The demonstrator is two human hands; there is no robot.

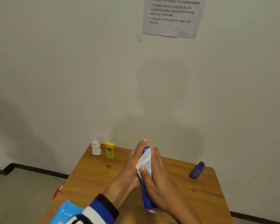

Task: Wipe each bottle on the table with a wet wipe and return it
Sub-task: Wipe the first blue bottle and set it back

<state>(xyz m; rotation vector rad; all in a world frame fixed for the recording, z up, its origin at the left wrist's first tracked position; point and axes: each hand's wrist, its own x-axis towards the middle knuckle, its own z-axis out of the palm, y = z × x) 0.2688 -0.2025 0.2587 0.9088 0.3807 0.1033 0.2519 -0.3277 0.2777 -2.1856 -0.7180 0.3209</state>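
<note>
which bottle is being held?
The tall blue bottle, between both hands with the wipe on it. The white, yellow and small blue ones stand untouched.

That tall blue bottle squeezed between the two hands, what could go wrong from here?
1. The tall blue bottle is held between the left hand and the right hand with the wet wipe on it; a damp surface may slip and drop onto the table.
2. The small blue bottle stands near the table's far right corner; a stray elbow might knock it off.
3. The white bottle and yellow bottle stand close together, so lifting one may topple the other.
</note>
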